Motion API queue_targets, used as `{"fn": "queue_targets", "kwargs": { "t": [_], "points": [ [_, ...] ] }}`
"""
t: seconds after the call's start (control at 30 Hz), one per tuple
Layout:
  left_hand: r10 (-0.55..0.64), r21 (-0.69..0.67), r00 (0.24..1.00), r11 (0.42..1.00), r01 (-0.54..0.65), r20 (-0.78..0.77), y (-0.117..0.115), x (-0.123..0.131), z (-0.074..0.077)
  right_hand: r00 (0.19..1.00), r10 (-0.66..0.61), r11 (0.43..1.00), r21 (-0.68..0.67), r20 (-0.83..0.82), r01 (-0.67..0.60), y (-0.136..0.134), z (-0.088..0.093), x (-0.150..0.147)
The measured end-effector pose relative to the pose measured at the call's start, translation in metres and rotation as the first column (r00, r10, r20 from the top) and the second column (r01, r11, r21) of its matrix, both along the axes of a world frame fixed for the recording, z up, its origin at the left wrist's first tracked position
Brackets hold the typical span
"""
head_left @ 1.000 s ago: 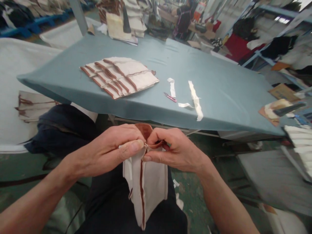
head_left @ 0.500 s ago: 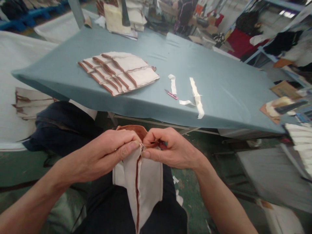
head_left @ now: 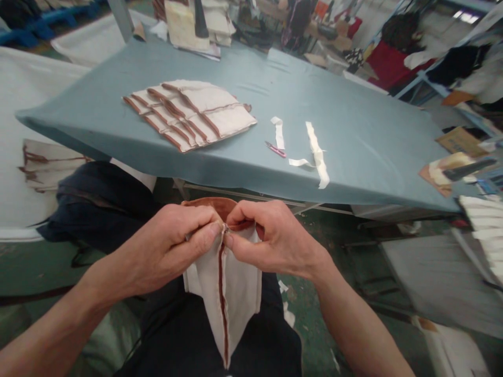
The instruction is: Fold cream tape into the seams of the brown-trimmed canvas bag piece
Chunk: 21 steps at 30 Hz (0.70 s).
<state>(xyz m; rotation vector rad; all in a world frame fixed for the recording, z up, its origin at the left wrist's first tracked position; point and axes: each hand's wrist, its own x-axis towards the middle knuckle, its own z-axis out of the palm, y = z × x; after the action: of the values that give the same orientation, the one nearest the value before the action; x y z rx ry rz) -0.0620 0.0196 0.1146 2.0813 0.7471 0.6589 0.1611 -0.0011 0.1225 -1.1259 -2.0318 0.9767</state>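
A sewn piece of off-white fabric [head_left: 243,277] hangs over my lap, with a brown-edged seam running down its middle and a brown inside showing at the top. My left hand [head_left: 184,241] pinches the upper end of that seam between thumb and forefinger. Facing it from the other side, my right hand [head_left: 263,235] pinches the same spot, its fingers curled in. The two thumbs almost meet at the seam. Whatever lies inside the curled right fingers is hidden.
Beyond my lap stands a table with a blue-grey cover [head_left: 353,131]. On it lie a stack of white, brown-edged pieces [head_left: 212,110], pink-handled thread snips [head_left: 275,150] and white strips [head_left: 316,157]. A dark cloth bundle [head_left: 102,204] sits at the left.
Both hands stay at the seam's top and have shifted slightly. The right fingers have closed in more, and the fabric's lower tip has risen a little.
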Motion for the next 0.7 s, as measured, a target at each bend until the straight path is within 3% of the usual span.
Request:
{"fn": "queue_targets", "kwargs": {
  "t": [0.23,0.47,0.7],
  "points": [
    [-0.083,-0.104,0.995,0.991,0.088,0.051,0.007,-0.002,0.005,0.991,0.047,0.98,-0.186,-0.129,-0.071,0.004,0.001,0.002],
    [-0.043,-0.119,0.998,0.992,0.036,-0.055,0.009,-0.003,0.006,0.994,0.068,0.992,-0.098,-0.08,-0.076,0.004,0.001,0.003],
    [0.028,-0.029,0.993,0.999,-0.032,-0.118,0.006,0.003,0.016,0.999,0.026,0.998,0.048,0.019,-0.027,-0.006,0.006,0.003]
  ]
}}
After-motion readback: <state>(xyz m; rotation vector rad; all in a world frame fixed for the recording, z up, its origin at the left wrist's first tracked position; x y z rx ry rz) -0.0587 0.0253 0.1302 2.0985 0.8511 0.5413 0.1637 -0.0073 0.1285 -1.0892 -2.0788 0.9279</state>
